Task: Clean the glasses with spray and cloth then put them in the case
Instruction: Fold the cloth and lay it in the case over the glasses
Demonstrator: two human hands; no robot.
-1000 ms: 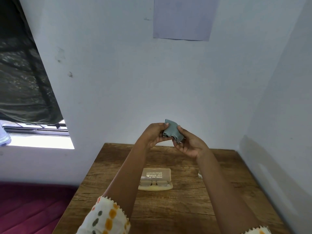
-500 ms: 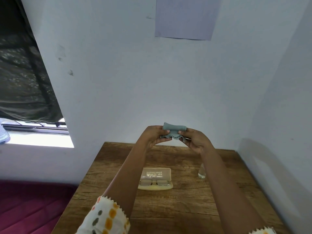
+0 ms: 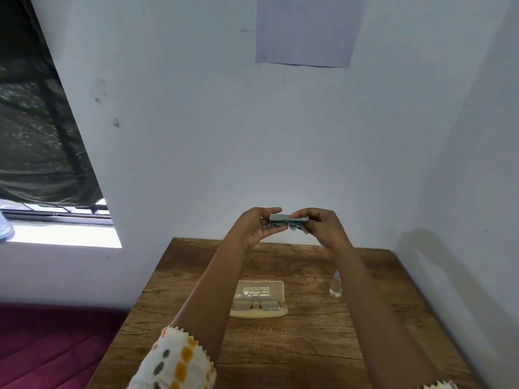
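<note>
A small grey cloth is stretched between both hands, held up in front of the wall above the table's far edge. My left hand pinches its left end and my right hand pinches its right end. Below them an open beige glasses case lies on the wooden table, with the glasses lying folded in its lower half. A small clear spray bottle stands to the right of the case, partly hidden by my right forearm.
White walls close the table in at the back and on the right. A window with a dark curtain is at the left. A dark red surface lies below the table's left edge.
The cloth was bunched between my hands; both hands have pulled it out sideways into a flat strip. The spray bottle has come into view beside my right forearm.
</note>
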